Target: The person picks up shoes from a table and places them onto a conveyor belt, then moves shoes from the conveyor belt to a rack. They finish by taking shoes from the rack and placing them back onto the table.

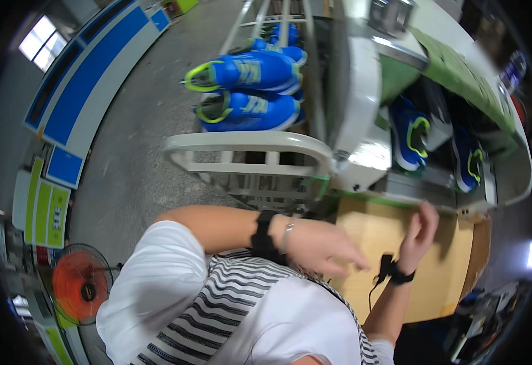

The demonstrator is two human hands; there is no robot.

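My left hand [326, 246] hovers over the light wooden tabletop [375, 292], fingers spread and pointing right, with nothing in it. A black band and a thin bracelet sit on that wrist. My right hand [421, 232] is raised at the table's far edge. Its fingers curl loosely toward the green-edged conveyor [375, 199], and I cannot tell whether it holds anything. A black wrist strap with a dangling cord hangs on that arm. Two blue shoes with yellow-green trim [409, 135] [469, 165] lie on the conveyor just beyond my right hand.
A white metal rack [247, 143] to the left of the conveyor carries several blue shoes [250, 72]. Grey concrete floor lies to the left, with blue-and-white panels [89, 73] along the wall. An orange fan [80, 283] stands at lower left.
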